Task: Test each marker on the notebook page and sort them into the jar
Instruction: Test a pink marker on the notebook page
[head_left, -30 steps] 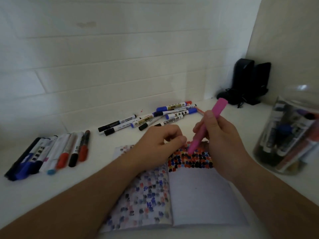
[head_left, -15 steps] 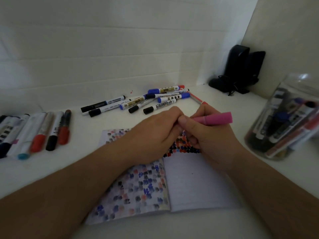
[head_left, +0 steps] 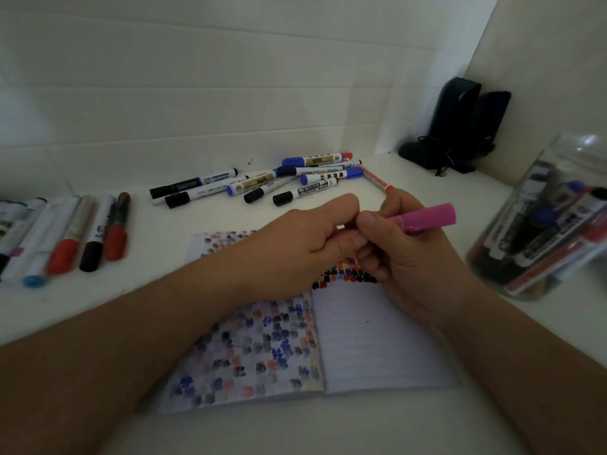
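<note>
Hands meet on a pink marker above an open notebook

Nearest, the notebook (head_left: 377, 349) lies open, its pages dotted with test marks; above it the right hand (head_left: 414, 267) grips the pink marker (head_left: 423, 220), long axis left-to-right, its free end pointing right toward the jar; the left hand (head_left: 305, 244) curls its fingers at the marker's left end, what they pinch hidden; the jar (head_left: 565, 224), far right and well apart, already holds several markers, so the right hand is judged nearer it; beyond, loose markers (head_left: 262, 183) lie scattered.
</note>
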Motion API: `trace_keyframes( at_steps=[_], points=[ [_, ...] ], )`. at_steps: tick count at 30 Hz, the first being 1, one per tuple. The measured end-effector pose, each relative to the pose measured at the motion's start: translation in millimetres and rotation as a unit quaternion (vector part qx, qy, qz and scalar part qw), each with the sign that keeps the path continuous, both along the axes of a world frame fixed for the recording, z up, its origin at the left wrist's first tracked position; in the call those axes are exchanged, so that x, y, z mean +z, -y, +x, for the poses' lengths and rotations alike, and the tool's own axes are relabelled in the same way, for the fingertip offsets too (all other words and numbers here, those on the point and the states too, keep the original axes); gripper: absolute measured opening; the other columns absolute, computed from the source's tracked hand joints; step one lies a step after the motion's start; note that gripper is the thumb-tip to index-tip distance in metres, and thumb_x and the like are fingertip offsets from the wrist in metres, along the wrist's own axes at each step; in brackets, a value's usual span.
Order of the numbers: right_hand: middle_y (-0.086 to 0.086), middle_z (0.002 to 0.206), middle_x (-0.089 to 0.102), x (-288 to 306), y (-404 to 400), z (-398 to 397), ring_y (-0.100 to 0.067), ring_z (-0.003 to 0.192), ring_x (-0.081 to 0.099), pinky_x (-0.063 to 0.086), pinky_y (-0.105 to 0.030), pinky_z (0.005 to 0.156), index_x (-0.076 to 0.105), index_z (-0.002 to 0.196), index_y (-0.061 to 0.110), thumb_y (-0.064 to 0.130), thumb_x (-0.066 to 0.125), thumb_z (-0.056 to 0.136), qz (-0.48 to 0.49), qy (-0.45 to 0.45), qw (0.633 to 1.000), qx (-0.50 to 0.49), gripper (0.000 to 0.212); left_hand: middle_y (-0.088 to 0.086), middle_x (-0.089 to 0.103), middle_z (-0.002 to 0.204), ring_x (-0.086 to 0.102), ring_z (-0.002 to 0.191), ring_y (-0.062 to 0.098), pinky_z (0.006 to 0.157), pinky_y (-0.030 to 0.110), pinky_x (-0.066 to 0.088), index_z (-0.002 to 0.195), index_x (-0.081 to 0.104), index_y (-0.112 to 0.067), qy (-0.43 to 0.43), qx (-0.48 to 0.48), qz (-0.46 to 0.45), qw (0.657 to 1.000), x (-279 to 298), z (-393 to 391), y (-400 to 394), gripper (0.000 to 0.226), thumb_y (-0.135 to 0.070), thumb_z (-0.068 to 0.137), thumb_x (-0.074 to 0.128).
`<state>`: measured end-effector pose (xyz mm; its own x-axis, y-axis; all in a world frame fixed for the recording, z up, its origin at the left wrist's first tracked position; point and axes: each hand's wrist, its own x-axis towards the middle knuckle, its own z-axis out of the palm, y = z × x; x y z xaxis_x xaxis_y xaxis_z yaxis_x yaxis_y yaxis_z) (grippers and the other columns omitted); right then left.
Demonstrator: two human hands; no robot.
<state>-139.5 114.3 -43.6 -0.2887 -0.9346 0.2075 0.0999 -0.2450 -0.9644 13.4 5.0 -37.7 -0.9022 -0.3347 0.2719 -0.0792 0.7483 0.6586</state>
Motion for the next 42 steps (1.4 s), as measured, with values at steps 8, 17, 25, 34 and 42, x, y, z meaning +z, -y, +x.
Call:
trace_keyframes(
  at_steps=[8,17,25,34,42],
  points=[
    [-0.012,0.068,0.062,4,-2,-6,-0.021,0.055,0.053,0.042,-0.027,0.048,0.054,0.079,0.017,0.028,0.075,0.088,0.002,-0.082,0.996,-0.03,0.026,-0.003,0.068,0.091,0.065,0.08,0.008,0.072,0.037,0.057,0.112,0.045,-0.042,0.04,0.023,0.0,0.999,5,5,8,0.027,-0.061,0.094,0.046],
    [-0.004,0.058,0.05,14,-8,-15,-0.014,0.047,0.04,0.032,-0.023,0.043,0.057,0.074,0.01,0.021,0.073,0.082,0.121,-0.085,0.989,-0.003,0.021,-0.01,0.062,0.089,0.058,0.08,0.008,0.079,0.04,0.055,0.099,0.069,-0.044,0.135,0.001,-0.031,0.99,2,15,32,0.01,-0.039,0.091,0.07],
    [0.003,0.056,0.056,9,-6,5,-0.002,0.047,0.05,0.042,-0.014,0.047,0.061,0.075,0.006,-0.002,0.074,0.081,0.116,-0.244,0.962,-0.049,0.016,-0.021,0.06,0.091,0.058,0.085,0.0,0.077,0.028,0.054,0.091,0.073,-0.049,0.149,-0.002,-0.026,0.988,-5,10,37,0.009,-0.046,0.083,0.076],
    [-0.014,0.057,0.057,-2,-1,7,-0.013,0.044,0.049,0.042,-0.021,0.043,0.053,0.067,0.006,0.006,0.07,0.084,0.177,-0.25,0.945,-0.118,0.024,-0.034,0.056,0.092,0.055,0.086,-0.005,0.072,0.017,0.041,0.083,0.07,-0.054,0.15,-0.004,-0.04,0.988,-6,9,39,0.01,-0.046,0.084,0.076],
    [-0.014,0.057,0.061,-3,-1,7,-0.014,0.046,0.052,0.045,-0.022,0.044,0.055,0.07,0.0,0.006,0.072,0.083,0.188,-0.271,0.938,-0.106,0.022,-0.031,0.057,0.091,0.057,0.085,-0.001,0.073,0.021,0.045,0.087,0.072,-0.052,0.145,-0.009,-0.043,0.988,-7,9,39,0.008,-0.046,0.084,0.075]
  ],
)
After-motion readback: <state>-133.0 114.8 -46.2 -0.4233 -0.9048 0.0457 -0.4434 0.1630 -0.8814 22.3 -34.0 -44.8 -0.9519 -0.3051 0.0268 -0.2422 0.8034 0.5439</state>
